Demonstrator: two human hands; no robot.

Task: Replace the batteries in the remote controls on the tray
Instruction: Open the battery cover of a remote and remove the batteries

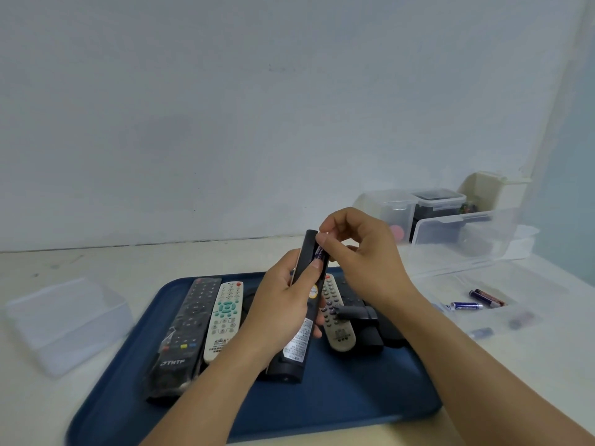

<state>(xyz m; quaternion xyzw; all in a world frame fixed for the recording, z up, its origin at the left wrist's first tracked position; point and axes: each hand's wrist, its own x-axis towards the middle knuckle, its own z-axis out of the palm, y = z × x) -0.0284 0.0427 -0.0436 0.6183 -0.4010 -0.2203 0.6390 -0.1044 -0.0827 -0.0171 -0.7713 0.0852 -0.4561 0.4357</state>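
Observation:
My left hand (280,304) grips a black remote (301,336) held upright, back side toward me, above the blue tray (338,407). Its battery bay is open at the top, and a purple battery (319,252) sits in it. My right hand (357,252) pinches the battery's upper end with thumb and fingers. On the tray lie a black remote in plastic wrap (183,333), a white remote with green buttons (223,320), a beige remote (336,317) and a dark battery cover (357,312).
A shallow clear box (528,304) at the right holds several loose batteries (467,305). Clear lidded containers (457,226) stand behind it by the wall. Another clear plastic box (64,323) sits left of the tray. More dark remotes (373,333) lie under my right wrist.

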